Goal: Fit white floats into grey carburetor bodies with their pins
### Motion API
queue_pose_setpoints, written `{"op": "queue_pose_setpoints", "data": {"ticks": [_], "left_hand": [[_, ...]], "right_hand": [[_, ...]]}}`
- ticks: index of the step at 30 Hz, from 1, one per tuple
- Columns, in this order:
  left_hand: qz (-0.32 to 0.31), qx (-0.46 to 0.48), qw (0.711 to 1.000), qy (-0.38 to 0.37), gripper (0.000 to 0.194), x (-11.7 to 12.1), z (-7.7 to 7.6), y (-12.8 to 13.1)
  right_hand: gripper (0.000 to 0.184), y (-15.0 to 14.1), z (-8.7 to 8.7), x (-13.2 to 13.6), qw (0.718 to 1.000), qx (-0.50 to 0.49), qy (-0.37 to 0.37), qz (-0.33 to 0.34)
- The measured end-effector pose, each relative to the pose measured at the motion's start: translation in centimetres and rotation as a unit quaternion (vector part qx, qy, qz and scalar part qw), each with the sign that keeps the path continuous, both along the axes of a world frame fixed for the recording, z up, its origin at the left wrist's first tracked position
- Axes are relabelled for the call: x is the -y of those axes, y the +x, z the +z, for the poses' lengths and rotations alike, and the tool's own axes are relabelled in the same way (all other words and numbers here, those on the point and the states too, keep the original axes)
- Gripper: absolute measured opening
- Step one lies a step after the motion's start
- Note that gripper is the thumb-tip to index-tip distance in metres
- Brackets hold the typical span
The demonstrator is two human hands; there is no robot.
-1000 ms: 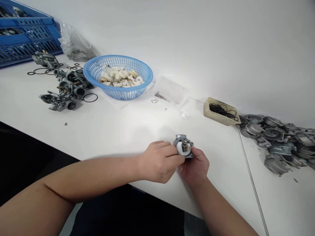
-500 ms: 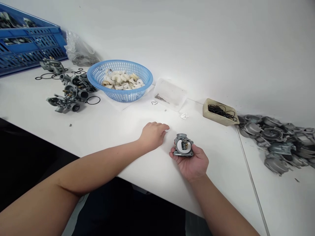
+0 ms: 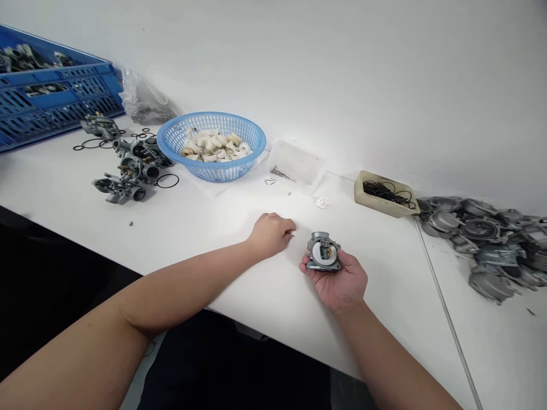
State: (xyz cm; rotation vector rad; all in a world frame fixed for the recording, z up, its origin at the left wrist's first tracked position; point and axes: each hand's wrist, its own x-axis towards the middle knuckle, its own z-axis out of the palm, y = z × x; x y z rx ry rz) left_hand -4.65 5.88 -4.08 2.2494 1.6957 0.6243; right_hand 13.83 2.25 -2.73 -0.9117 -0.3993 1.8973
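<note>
My right hand [image 3: 342, 282] is wrapped round a grey carburetor body [image 3: 314, 263], its open face turned up toward me. Seated in that face is a white C-shaped float [image 3: 317, 255], with brass parts showing beside it. To the left, my left hand [image 3: 271, 234] is closed in a pinch just above the table. A tiny thin pin [image 3: 293, 235] pokes out between its thumb and fingertips. Beyond the hands, a clear plastic tray [image 3: 307, 165] holds several more thin pins [image 3: 281, 173], and a few small pins [image 3: 269, 181] lie on the table before it.
A blue basket [image 3: 213, 171] of white floats stands at back left. Further left are carburetor bodies [image 3: 128, 171], black rings [image 3: 166, 181], a plastic bag [image 3: 145, 99] and a blue crate [image 3: 85, 91]. At right are a box [image 3: 376, 206] of black rings and piled metal bowls [image 3: 487, 233].
My left fingers have drawn into a tighter pinch, and the pin shows more clearly at their tips. The carburetor stays in my right hand; the whole view has shifted slightly.
</note>
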Motion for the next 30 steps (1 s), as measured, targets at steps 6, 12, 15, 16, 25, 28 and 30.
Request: {"op": "queue_pose_setpoints", "data": {"ticks": [6,12,15,16,25,28,30], "left_hand": [[0.0,0.009,1.0,-0.005,0.014,0.2,0.1,0.0],[0.006,0.025,1.0,0.014,0.015,0.1,-0.2,-0.1],[0.028,0.056,0.997,0.05,0.021,0.6,0.2,0.0],[0.028,0.078,0.993,0.079,0.024,1.0,0.4,0.2],[-0.069,0.153,0.962,0.215,0.045,4.7,1.7,3.1],[-0.03,0.113,0.977,0.181,0.048,5.1,1.9,3.9],[-0.018,0.092,0.982,0.165,0.048,5.3,1.9,4.2]], "right_hand": [[0.033,-0.1,0.1,-0.1,1.0,-0.004,-0.005,0.002],[0.032,-0.2,0.2,0.0,1.0,-0.013,-0.009,0.001],[0.032,-0.3,0.1,0.0,1.0,-0.009,-0.014,-0.008],[0.032,-0.4,0.1,0.0,1.0,-0.007,-0.013,-0.01],[0.021,-0.8,-0.4,0.0,0.997,-0.028,0.057,-0.047],[0.02,-1.0,-0.5,0.1,0.996,-0.022,0.08,-0.042],[0.02,-1.1,-0.6,0.2,0.995,-0.011,0.081,-0.053]]}}
